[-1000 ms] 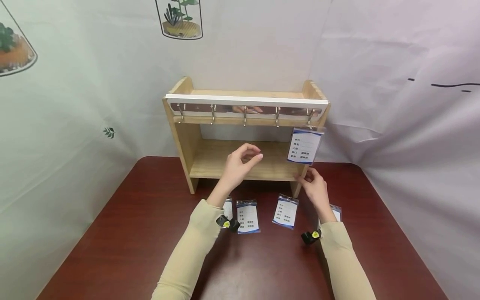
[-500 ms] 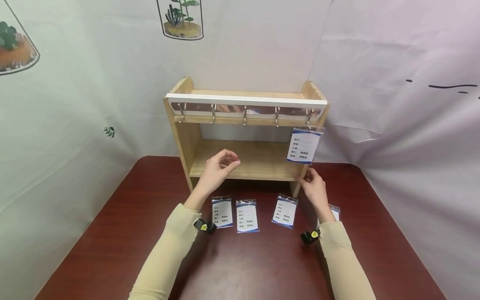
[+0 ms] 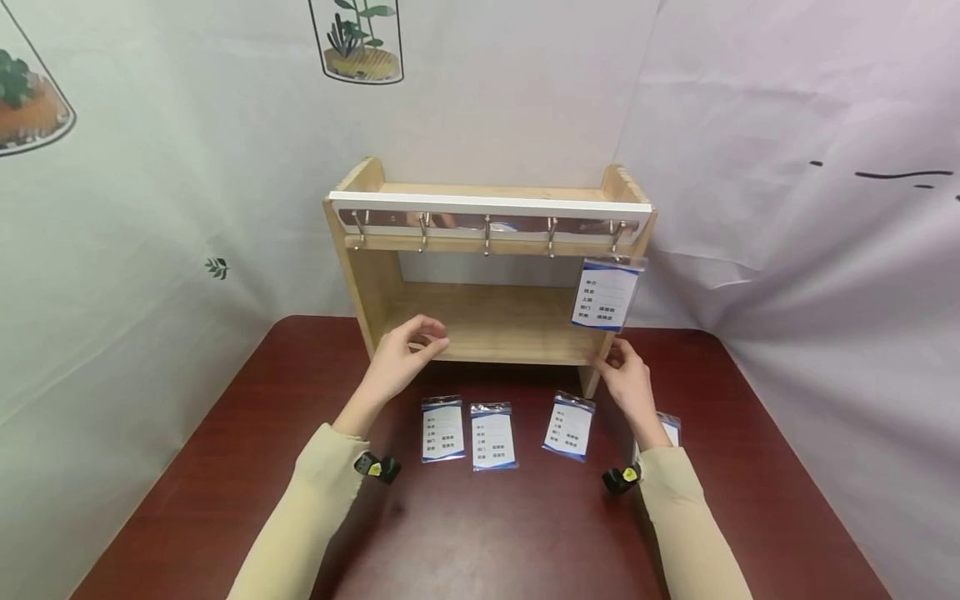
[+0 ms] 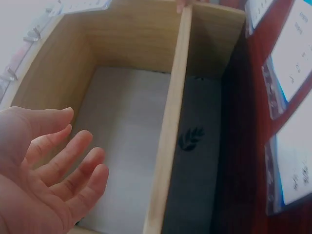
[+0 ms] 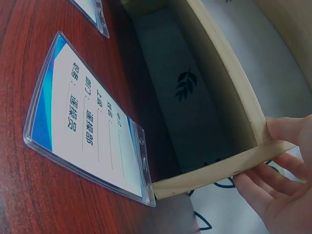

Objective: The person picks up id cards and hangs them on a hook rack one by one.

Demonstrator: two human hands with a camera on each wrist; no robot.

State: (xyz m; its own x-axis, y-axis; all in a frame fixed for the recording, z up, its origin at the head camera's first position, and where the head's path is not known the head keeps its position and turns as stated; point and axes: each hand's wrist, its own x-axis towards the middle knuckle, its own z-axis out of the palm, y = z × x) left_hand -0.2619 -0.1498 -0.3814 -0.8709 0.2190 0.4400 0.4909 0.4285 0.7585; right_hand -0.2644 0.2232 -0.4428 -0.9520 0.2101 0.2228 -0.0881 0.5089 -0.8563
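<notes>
My left hand [image 3: 405,357] hovers before the lower board of a small wooden shelf [image 3: 502,321], near its left end. Its fingers are loosely bent and hold nothing; the left wrist view shows the bare palm and fingers [image 4: 92,165]. At the shelf's right side panel [image 5: 214,168], my right hand [image 3: 626,371] pinches the wood between thumb and fingers. Above that hand, a badge holder [image 3: 606,293] with a white and blue card hangs from the rightmost hook [image 3: 617,236] of the metal hook rail.
On the dark red table [image 3: 465,542] lie badge holders: one at left [image 3: 443,429], another beside it [image 3: 492,437], a third [image 3: 569,427] at right. A further badge holder [image 3: 670,427] is partly hidden behind my right wrist. A white cloth wall [image 3: 495,92] rises behind the shelf.
My left hand has moved left and lower along the shelf front, uncovering the leftmost badge holder on the table. The right hand has stayed at the side panel.
</notes>
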